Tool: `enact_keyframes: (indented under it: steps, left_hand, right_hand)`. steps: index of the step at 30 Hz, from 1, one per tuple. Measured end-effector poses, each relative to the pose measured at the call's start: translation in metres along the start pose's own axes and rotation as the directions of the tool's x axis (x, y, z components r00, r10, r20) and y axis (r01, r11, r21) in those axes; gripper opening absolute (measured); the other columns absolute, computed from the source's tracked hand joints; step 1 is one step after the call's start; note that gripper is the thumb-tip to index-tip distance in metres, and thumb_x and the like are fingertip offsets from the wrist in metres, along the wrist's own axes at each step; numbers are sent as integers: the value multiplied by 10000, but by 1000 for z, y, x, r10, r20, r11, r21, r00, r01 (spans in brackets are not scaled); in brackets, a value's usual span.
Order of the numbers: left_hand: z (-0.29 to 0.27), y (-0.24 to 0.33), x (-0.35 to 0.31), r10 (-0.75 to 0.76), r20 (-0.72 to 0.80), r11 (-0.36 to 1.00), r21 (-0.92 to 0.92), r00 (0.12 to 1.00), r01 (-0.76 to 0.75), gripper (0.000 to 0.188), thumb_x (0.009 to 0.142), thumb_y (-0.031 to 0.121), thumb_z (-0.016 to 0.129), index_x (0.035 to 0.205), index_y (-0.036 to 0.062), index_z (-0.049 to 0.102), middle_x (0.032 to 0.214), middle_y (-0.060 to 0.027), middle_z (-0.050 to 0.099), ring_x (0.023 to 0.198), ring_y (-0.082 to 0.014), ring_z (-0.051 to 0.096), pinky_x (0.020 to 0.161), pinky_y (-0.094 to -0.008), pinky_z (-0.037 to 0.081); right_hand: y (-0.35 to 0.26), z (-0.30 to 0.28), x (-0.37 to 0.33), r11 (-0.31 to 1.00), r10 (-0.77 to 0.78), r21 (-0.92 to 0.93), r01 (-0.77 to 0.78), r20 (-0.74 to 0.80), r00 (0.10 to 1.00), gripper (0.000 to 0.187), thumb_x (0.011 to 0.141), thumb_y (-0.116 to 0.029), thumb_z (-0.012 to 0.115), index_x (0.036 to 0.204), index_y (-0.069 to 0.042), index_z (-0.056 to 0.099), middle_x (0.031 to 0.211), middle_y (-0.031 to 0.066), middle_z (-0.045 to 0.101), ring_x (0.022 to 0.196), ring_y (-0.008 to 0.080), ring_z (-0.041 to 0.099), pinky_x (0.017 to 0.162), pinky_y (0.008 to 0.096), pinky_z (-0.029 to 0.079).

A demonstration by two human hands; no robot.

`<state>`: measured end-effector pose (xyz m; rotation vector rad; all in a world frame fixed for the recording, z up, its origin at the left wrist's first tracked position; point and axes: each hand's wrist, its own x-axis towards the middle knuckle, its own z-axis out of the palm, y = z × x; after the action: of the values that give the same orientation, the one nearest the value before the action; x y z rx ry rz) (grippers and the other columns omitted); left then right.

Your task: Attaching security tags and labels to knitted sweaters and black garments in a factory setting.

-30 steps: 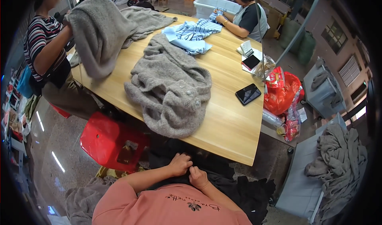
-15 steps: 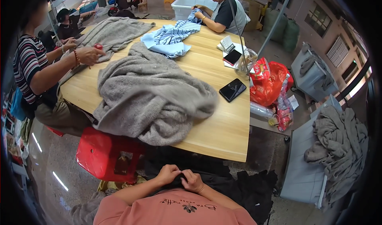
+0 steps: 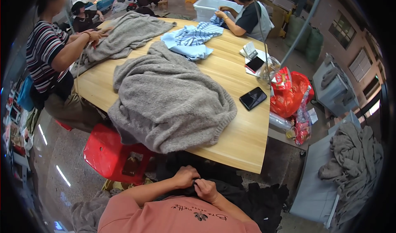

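Close to my body, below the table's near edge, my left hand [image 3: 186, 177] and my right hand [image 3: 206, 190] are almost touching. Their fingers are closed on black cloth [image 3: 225, 187] lying over my lap; the pinched part is mostly hidden by the fingers. Just beyond them, a large grey knitted garment [image 3: 169, 99] lies loosely spread on the wooden table [image 3: 243, 138], its ribbed edge toward the right and part drooping over the near side. Neither hand touches it.
At the left, a person in a striped shirt [image 3: 49, 47] handles another grey knit [image 3: 128, 33]. Across the table someone works on blue striped cloth [image 3: 192, 39]. A phone [image 3: 253, 98] lies right. A red stool [image 3: 107, 154] and a bin heaped with grey garments [image 3: 350, 158] flank me.
The grey garment, bunched and partly blurred before, now lies flatter with its ribbed edge showing. The striped-shirt person's raised hand has lowered onto the cloth. My view has shifted slightly left.
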<state>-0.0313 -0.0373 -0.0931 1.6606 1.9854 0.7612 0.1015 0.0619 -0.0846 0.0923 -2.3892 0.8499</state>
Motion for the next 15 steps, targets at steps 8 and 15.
enact_keyframes:
  steps: [8, 15]
  left_hand:
    - [-4, -4, -3, -104, 190, 992, -50, 976, 116, 208, 670, 131, 578, 866, 86, 629, 842, -105, 609, 836, -302, 563, 714, -406, 444]
    - [-3, -20, -8, -174, 164, 812, -534, 971, 235, 150, 687, 129, 630, 801, 33, 612, 712, -68, 606, 669, -166, 564, 603, -296, 437]
  right_hand:
    - [-7, -7, 2, 997, 71, 22, -70, -18, 997, 197, 643, 84, 551, 826, 9, 553, 660, 124, 550, 532, 264, 558, 486, 308, 458]
    - [-5, -5, 3, 992, 51, 112, -57, 54, 997, 205, 660, 101, 536, 840, 6, 566, 706, 130, 576, 579, 272, 584, 508, 305, 472]
